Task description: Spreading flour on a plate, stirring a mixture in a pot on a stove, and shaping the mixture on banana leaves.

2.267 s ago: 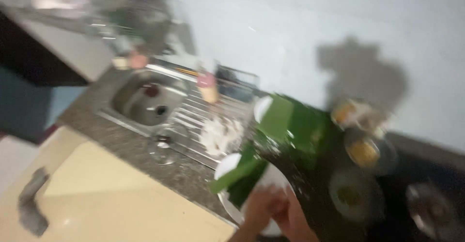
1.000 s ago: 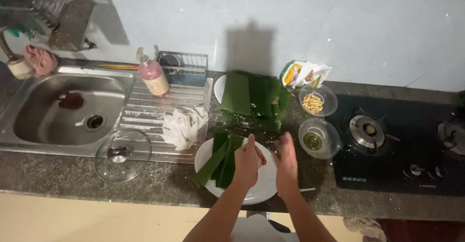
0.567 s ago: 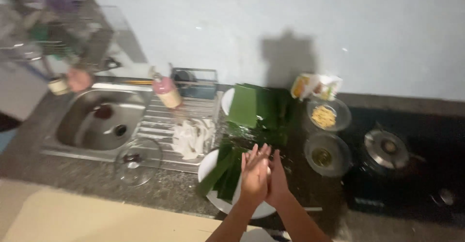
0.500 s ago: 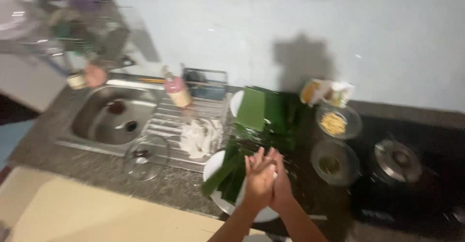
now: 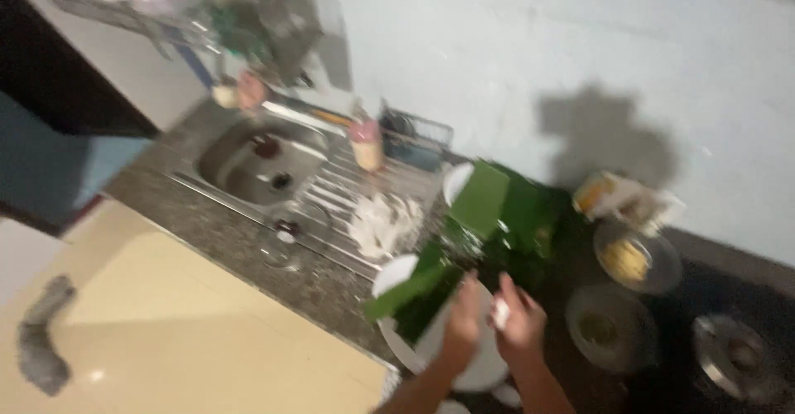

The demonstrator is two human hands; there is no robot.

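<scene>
Two bare forearms are showing at the bottom edge, no sleeves, watch or bands visible. Left hand point(image 5: 460, 328) and right hand point(image 5: 520, 326) are both showing ungloved, no rings discernible. Motion blur is smearing finger detail.

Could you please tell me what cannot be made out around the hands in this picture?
- Right hand, head view: a small white thing between the fingers, smeared by motion blur.
- Left hand: grip on the white plate unclear, blurred.
- Glass bowls: contents too blurred.
</scene>
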